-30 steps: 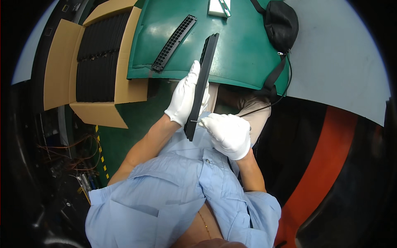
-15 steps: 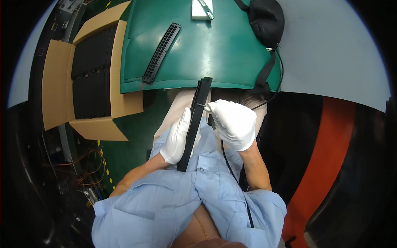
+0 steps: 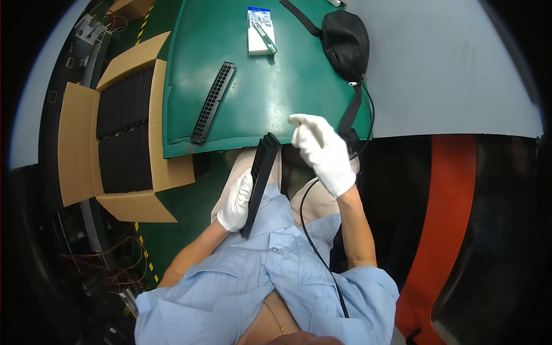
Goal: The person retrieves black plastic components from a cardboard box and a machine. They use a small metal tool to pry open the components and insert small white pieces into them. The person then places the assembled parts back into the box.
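Holding the long black strip (image 3: 259, 184) clasped in the gloved left hand (image 3: 237, 201), just below the green mat's (image 3: 241, 109) near edge (right hand (image 3: 323, 152) empty, fingers loose), steadying its upper end seems wise.

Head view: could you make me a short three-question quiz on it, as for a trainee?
1. True or false: the left hand holds the long black strip.
2. What does the right hand grip? A) the strip B) nothing C) the black pouch
3. Fill in: a second black strip lies on the ____ mat, beside the cardboard box.

Key: 1 true; 2 B, raised with open fingers above the mat's edge; 3 green.
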A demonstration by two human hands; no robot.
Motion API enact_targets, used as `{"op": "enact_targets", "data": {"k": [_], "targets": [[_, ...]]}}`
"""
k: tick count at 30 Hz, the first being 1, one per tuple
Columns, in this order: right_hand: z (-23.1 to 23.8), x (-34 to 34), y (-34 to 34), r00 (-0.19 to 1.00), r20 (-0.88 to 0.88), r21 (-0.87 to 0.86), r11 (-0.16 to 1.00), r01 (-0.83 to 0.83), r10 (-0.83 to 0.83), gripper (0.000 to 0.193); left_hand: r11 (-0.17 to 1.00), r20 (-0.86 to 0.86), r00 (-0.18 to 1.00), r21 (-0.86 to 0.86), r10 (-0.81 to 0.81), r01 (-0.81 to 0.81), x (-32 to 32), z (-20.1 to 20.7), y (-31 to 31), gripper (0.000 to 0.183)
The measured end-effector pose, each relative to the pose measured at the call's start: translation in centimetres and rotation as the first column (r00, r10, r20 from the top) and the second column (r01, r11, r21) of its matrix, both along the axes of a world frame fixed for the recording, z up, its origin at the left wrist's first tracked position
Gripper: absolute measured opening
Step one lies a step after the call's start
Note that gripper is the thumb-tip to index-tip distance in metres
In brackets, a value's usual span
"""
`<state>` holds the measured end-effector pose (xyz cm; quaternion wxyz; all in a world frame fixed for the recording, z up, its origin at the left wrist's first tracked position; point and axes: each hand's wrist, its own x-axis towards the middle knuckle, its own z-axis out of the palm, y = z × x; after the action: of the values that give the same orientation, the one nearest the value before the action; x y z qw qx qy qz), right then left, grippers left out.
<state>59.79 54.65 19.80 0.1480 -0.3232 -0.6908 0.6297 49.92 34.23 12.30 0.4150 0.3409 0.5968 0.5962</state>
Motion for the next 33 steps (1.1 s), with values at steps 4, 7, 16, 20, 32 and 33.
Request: {"op": "enact_targets", "data": {"k": [4, 7, 16, 20, 32, 33], "targets": [[-0.1, -0.8, -2.8, 0.985, -0.111, 0.274, 0.957, -0.098, 0.132, 0.037, 0.997, -0.166, 0.985, -0.066, -0.038, 0.027, -1.2, -0.1, 0.9, 0.070], [0.5, -0.9, -4.6, 0.966, -0.004, 0.364, 0.901, -0.238, 0.257, 0.035, 0.979, 0.173, 0.976, -0.179, 0.130, -0.098, -0.9, 3.7, 2.4, 0.069], [2.2, 1.4, -2.4, 0.928, 0.020, 0.625, 0.720, -0.301, 0.371, 0.010, 0.965, 0.019, 0.966, -0.041, 0.259, -0.258, -0.5, 3.0, 2.3, 0.058], [1.3, 1.8, -2.2, 0.882, 0.109, 0.830, 0.446, -0.335, 0.459, 0.011, 0.972, 0.090, 0.970, -0.087, 0.226, -0.219, 0.1, 2.7, 2.1, 0.058], [0.6, 5.7, -3.2, 0.790, 0.187, 0.769, 0.414, -0.488, 0.584, 0.024, 0.973, 0.115, 0.969, -0.097, 0.219, -0.209, 1.0, 1.6, 1.8, 0.060], [0.9, 5.7, -3.2, 0.807, 0.175, 0.781, 0.420, -0.462, 0.564, 0.024, 0.970, 0.111, 0.968, -0.122, 0.223, -0.209, 1.1, 1.7, 1.4, 0.060]]}}
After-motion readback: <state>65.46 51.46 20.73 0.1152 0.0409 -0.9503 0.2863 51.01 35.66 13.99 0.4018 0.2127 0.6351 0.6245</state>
